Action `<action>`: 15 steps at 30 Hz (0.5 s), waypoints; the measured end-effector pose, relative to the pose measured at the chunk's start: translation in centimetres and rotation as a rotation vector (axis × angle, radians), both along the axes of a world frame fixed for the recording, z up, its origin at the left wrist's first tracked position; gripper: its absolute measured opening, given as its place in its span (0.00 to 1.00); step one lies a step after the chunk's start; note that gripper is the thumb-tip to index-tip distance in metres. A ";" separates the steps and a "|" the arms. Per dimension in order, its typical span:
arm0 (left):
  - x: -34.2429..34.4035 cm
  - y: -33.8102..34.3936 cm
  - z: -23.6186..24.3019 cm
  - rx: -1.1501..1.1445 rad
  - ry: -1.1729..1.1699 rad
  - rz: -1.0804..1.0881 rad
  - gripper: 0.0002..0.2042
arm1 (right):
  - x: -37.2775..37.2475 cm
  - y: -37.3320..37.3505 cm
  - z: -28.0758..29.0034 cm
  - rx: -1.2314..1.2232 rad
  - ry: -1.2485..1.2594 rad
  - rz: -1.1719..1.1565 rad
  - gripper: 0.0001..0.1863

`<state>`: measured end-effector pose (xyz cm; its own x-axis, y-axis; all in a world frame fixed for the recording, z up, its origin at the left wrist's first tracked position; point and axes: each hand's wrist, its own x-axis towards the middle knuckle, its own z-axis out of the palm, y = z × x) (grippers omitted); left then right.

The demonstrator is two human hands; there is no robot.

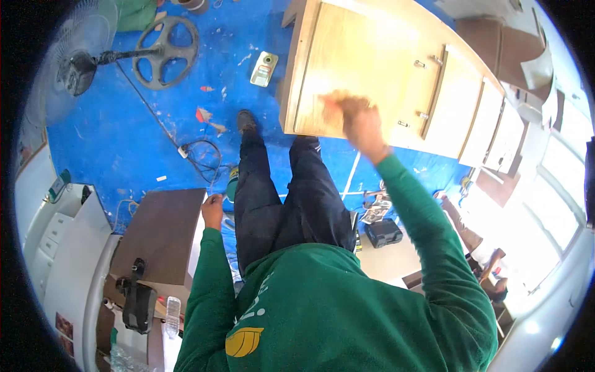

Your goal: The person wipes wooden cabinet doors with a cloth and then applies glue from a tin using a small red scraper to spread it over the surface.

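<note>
My right hand (361, 121) is over the light wooden cabinet (365, 43), close to its near left part. Motion smears its fingers, and a reddish blur shows at their tips; I cannot make out whether it is an object. My left hand (213, 211) hangs low on the left with its fingers curled in, beside the corner of a dark brown box-shaped cabinet (158, 229). Whatever those fingers may hold is hidden. Several small metal fittings (421, 115) sit on the wooden cabinet near a long dark strip.
A pedestal fan (80, 71) with a round base stands on the blue floor (217, 49) at far left. A cable (204, 155) lies coiled there. A pale box-like device (264, 68) is beside the wooden cabinet. Behind me are a black case (384, 232) and a plastic bottle (173, 316).
</note>
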<state>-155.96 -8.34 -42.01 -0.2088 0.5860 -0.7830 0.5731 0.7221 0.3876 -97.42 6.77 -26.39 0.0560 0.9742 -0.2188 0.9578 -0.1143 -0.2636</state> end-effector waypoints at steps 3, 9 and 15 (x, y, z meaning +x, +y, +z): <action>-0.5 -0.5 -0.5 0.043 0.040 -0.009 0.14 | 6.2 9.0 -3.5 0.110 0.082 -0.074 0.12; -1.9 -4.1 -0.7 -0.072 0.033 0.067 0.14 | 11.6 19.9 -5.2 -0.022 0.063 -0.009 0.16; -0.7 -5.6 -0.3 -0.128 0.017 0.168 0.16 | 12.5 23.1 -6.9 0.084 -0.069 0.090 0.16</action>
<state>-156.64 -13.98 -42.28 -0.3092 0.4373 -0.8445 0.4459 0.8510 0.2774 -84.90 29.84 -33.32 -0.0205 0.9906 -0.1350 0.9795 -0.0072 -0.2015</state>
